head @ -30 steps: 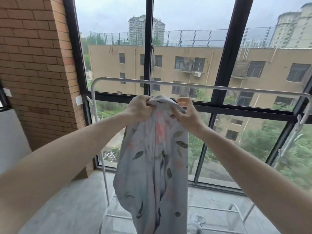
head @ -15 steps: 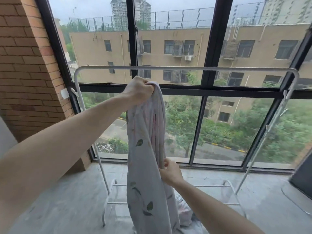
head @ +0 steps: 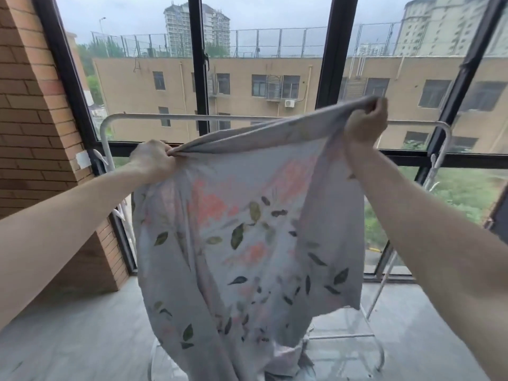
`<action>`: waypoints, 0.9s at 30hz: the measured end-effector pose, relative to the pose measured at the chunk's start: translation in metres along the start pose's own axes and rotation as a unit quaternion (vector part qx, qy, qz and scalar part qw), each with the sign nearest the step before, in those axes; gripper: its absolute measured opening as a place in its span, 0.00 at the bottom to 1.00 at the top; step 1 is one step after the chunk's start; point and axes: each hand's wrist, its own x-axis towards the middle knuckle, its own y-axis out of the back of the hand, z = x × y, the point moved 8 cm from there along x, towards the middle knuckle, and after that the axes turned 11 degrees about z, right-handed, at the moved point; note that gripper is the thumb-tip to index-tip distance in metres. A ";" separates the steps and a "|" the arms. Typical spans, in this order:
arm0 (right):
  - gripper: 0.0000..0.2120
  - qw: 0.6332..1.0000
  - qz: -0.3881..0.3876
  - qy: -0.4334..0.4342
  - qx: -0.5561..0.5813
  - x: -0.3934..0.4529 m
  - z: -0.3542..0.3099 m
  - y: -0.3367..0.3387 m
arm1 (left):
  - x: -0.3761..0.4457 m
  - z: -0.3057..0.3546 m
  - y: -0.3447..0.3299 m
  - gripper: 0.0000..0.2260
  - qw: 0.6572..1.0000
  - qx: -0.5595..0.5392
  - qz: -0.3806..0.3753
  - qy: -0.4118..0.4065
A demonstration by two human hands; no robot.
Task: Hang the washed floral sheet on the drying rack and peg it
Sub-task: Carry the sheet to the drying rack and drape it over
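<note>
The pale floral sheet, printed with green leaves and pink flowers, hangs spread between my two hands. My left hand pinches its top edge at the lower left. My right hand grips the same edge higher up on the right. The sheet's top edge runs slanted, just in front of the white drying rack's top bar. Its lower end trails down to the rack's base. No pegs can be made out for certain.
The white drying rack's right post and foot stand before a black-framed window. A brick wall rises on the left. Grey concrete floor lies around the rack.
My right hand rose from low on the bunched sheet to the upper right, pulling the top edge out wide. My left hand dropped a little. The sheet went from a hanging bundle to spread.
</note>
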 end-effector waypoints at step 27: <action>0.31 0.905 -0.397 0.075 -0.133 -0.145 0.046 0.001 | -0.043 0.086 -0.037 0.11 0.989 -0.081 -0.048 -0.116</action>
